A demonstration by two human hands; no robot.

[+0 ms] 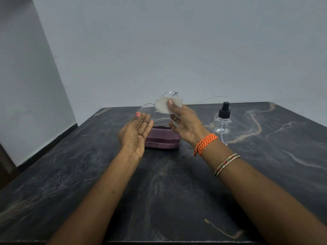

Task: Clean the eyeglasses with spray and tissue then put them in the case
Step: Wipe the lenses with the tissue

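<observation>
Both your hands hold wire-rimmed glasses (150, 110): left hand (136, 131) pinches one lens, right hand (184, 121) presses tissue (167, 104), hiding the other.

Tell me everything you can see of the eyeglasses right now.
The eyeglasses have a thin metal wire frame with rounded clear lenses. They are held up above the purple case, tilted. The left hand pinches the left lens rim; the right hand presses a white tissue over the other lens.
</observation>
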